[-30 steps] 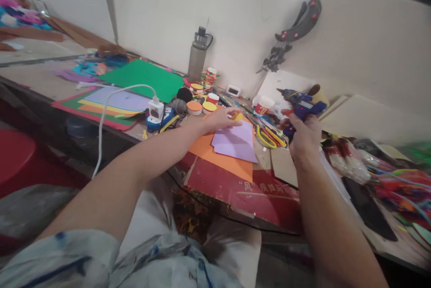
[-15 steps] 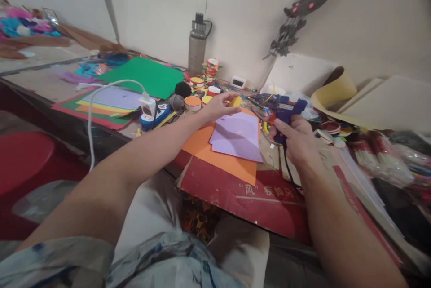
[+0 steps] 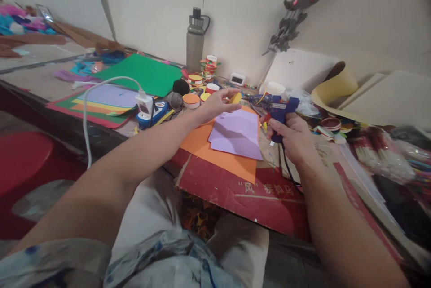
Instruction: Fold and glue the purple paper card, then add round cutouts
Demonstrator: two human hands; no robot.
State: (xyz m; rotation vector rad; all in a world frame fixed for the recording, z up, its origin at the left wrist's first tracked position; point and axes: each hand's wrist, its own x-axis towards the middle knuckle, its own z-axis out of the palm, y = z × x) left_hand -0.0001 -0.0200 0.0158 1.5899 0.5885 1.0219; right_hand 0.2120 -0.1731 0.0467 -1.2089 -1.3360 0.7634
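My right hand (image 3: 293, 137) is closed around the handle of a blue glue gun (image 3: 279, 107), its nozzle pointing left toward my left hand. My left hand (image 3: 217, 104) pinches a small yellow paper piece (image 3: 235, 98) just above the top edge of a lilac paper sheet (image 3: 237, 134). The lilac sheet lies on an orange sheet (image 3: 215, 153), which rests on a red cardboard board (image 3: 242, 198) at the table's front edge. A dark cord runs down from the glue gun past my right wrist.
A grey water bottle (image 3: 194, 41) stands by the wall. Tape rolls (image 3: 191, 100), a white charger with cable (image 3: 143, 101), a green sheet (image 3: 143, 73) and stacked coloured sheets (image 3: 101, 104) lie to the left. White boards (image 3: 387, 99) and bundled craft sticks (image 3: 387, 157) lie to the right.
My right hand has brought the glue gun down and leftward from near the wall to beside the lilac sheet. My left hand lifted the yellow piece slightly.
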